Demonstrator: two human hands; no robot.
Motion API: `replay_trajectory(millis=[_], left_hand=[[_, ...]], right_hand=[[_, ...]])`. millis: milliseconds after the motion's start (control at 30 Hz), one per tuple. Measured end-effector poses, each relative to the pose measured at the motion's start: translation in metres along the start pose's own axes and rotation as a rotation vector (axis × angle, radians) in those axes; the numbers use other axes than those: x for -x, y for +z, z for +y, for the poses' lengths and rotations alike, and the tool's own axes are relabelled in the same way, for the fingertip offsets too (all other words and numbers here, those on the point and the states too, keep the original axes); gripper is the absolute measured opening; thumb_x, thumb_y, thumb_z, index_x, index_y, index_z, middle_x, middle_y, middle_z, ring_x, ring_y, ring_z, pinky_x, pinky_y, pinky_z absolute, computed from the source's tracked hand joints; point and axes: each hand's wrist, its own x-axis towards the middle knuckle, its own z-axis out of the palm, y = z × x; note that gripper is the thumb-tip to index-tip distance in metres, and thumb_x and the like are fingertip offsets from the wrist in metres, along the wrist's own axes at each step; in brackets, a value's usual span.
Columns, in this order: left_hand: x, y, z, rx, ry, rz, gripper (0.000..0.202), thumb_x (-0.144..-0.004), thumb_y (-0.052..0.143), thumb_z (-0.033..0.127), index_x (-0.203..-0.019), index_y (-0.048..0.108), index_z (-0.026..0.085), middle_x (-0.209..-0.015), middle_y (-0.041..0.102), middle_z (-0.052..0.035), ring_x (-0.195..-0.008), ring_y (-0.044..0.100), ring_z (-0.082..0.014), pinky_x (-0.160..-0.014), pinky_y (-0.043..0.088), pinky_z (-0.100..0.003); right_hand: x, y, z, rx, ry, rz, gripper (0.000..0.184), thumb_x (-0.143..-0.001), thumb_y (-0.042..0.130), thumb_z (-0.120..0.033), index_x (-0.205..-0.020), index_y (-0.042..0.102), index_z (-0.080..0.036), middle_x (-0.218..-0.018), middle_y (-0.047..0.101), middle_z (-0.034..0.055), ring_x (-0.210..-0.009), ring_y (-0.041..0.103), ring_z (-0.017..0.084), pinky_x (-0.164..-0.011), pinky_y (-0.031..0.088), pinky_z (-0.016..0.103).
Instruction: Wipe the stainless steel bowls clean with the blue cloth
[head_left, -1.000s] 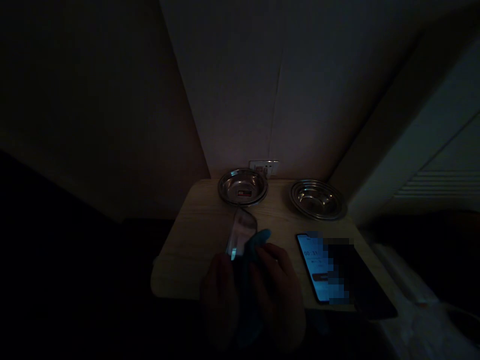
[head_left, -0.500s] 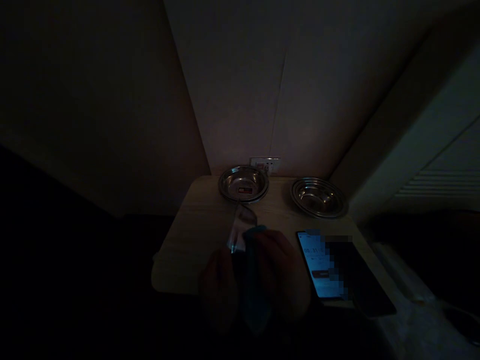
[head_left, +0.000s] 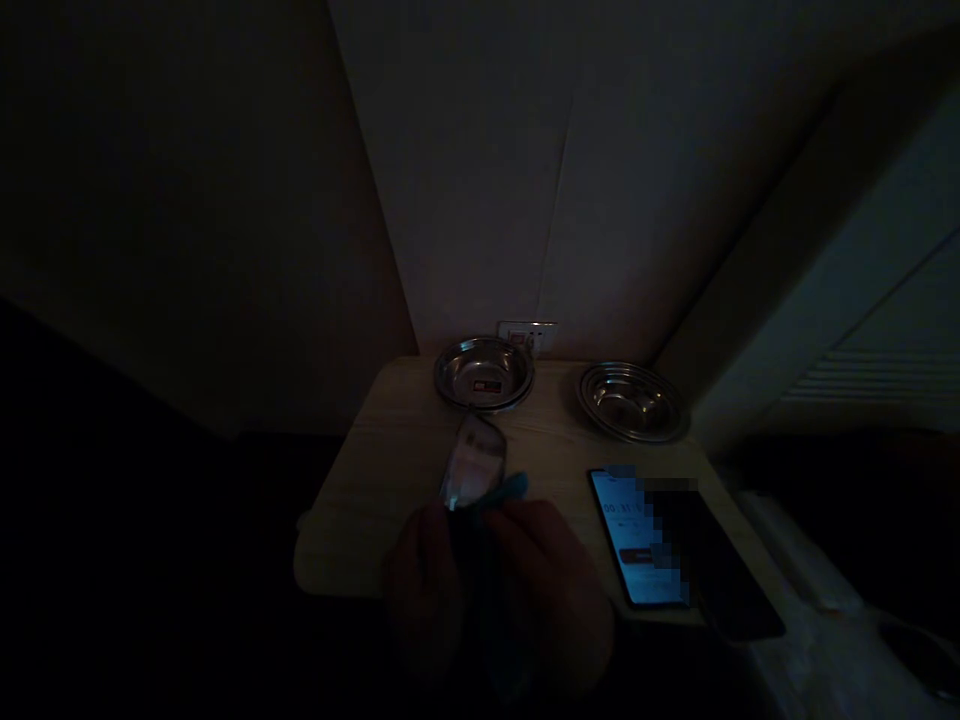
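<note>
In the dim light my left hand (head_left: 424, 590) is closed on the lower left edge of a shiny, flat metal piece (head_left: 476, 460). That piece is tilted and reflects light, and its lower part is dark; I cannot make out its exact kind. My right hand (head_left: 551, 590) is closed on a blue cloth (head_left: 511, 490), which hangs down between my hands. A fold of the cloth lies against the metal's lower right edge. Just beyond the metal piece stand shallow stainless steel bowls (head_left: 484, 372), stacked, with a label inside the top one.
Another stack of steel bowls (head_left: 630, 402) stands at the back right of the small wooden table (head_left: 360, 500). A lit phone (head_left: 637, 555) lies at right beside a dark flat object (head_left: 731, 575). Behind the table is a wall with a socket (head_left: 527, 335).
My right hand and the cloth have moved down along the metal piece, uncovering more of its face. The view has shifted slightly. Bowls and phone stay in place.
</note>
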Motion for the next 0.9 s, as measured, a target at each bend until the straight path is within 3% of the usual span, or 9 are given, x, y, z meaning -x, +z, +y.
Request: replay_trajectory(millis=[333, 767, 900], left_hand=[[0.001, 0.0, -0.003, -0.068, -0.055, 0.063, 0.04, -0.082, 0.039, 0.05, -0.066, 0.058, 0.02, -0.063, 0.064, -0.006, -0.059, 0.057, -0.0168, -0.051, 0.041, -0.026], [-0.001, -0.002, -0.004, -0.052, 0.022, 0.013, 0.04, -0.084, 0.036, 0.046, -0.059, 0.055, 0.02, -0.055, 0.06, -0.0026, -0.05, 0.053, -0.0135, -0.049, 0.04, -0.024], [-0.001, -0.002, -0.006, -0.035, 0.016, 0.043, 0.039, -0.084, 0.037, 0.045, -0.059, 0.054, 0.02, -0.054, 0.059, -0.0021, -0.051, 0.053, -0.0136, -0.049, 0.038, -0.024]], right_hand=[[0.0, 0.001, 0.003, 0.016, -0.001, 0.017, 0.028, -0.086, 0.043, -0.011, -0.108, 0.06, -0.016, -0.094, 0.065, 0.0119, -0.081, 0.061, 0.021, -0.065, 0.055, 0.032], [-0.007, -0.002, 0.005, 0.019, -0.069, -0.022, 0.027, -0.088, 0.042, -0.013, -0.106, 0.062, -0.017, -0.089, 0.066, 0.011, -0.077, 0.06, 0.021, -0.059, 0.053, 0.031], [-0.01, -0.001, 0.009, -0.024, -0.007, -0.006, 0.028, -0.086, 0.042, -0.01, -0.105, 0.062, -0.016, -0.095, 0.065, 0.0121, -0.084, 0.061, 0.022, -0.068, 0.054, 0.033]])
